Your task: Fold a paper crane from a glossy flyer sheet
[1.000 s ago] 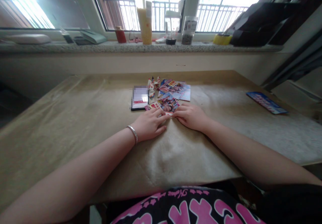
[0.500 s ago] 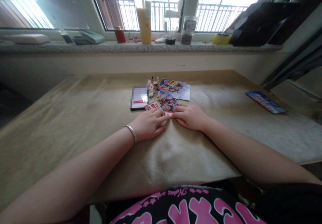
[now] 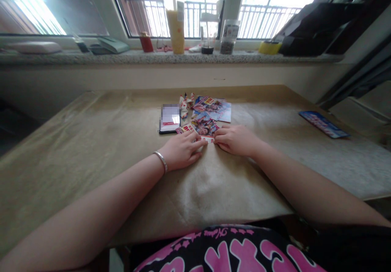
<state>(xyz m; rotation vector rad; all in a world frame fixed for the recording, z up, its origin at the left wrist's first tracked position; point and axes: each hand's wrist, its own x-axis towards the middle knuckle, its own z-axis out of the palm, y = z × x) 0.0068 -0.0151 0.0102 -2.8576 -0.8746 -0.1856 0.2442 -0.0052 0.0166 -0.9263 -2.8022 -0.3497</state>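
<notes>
A colourful printed sheet of paper (image 3: 206, 126), partly folded, lies flat on the table in front of me. My left hand (image 3: 181, 149) rests on its left part, fingers stretched out and pressing down. At the near right edge, my right hand (image 3: 236, 140) has its fingers curled and drawn together on the paper. A white strip with red print shows between the two hands. Just beyond the left hand is a phone (image 3: 170, 118) with a lit, partly blurred screen. Folded paper pieces (image 3: 186, 104) stand beside the phone.
More printed sheets (image 3: 212, 108) are stacked behind the paper. A blue printed leaflet or packet (image 3: 324, 124) lies at the right of the cloth-covered table (image 3: 100, 141). On the windowsill (image 3: 146, 58) stand a tall yellow drink cup (image 3: 176, 31), jars and a yellow tape roll (image 3: 270, 47).
My right hand has slid a little to the right along the paper's near edge, showing more of the white strip. My left hand has barely moved.
</notes>
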